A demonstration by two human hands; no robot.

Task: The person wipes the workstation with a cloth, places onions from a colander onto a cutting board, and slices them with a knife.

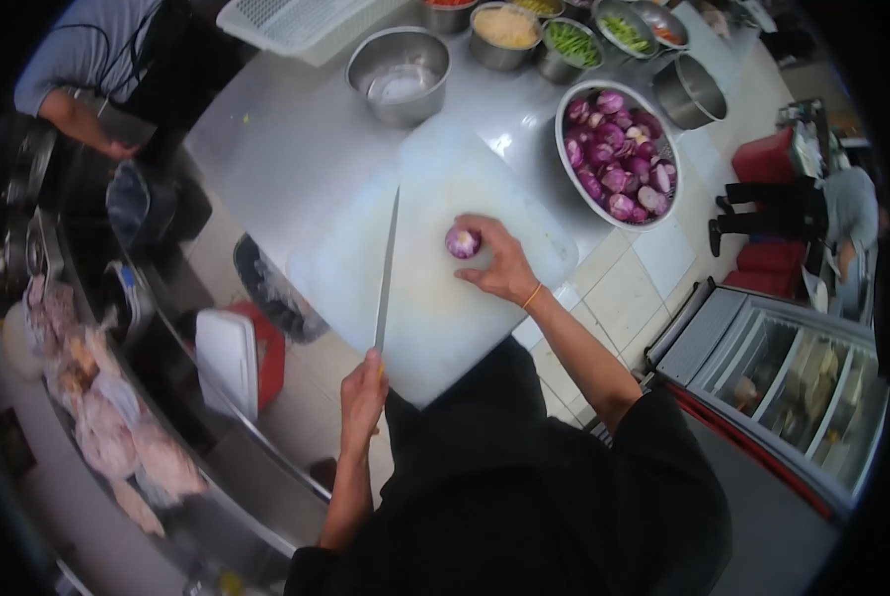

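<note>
My left hand [363, 390] is closed round the handle of a long kitchen knife [389, 263]. The blade points away from me over a white cutting board [345, 268]. On the board, a peeled red onion [462, 242] sits in the curved fingers of my right hand [504, 260], its pale cut end showing. The fingers reach over its far side, with the thumb on the near side. A gap separates knife and onion. Beyond my right hand stands a white colander [590, 204] full of peeled red onions [616, 159].
A steel bowl [399, 79], a white plastic basket [301, 25] and several pots of chopped vegetables [571, 43] line the table's back. Raw poultry [107, 427] lies on the left counter. A glass-topped chiller [793, 387] stands right. Other people [97, 60] are at left and right [847, 214].
</note>
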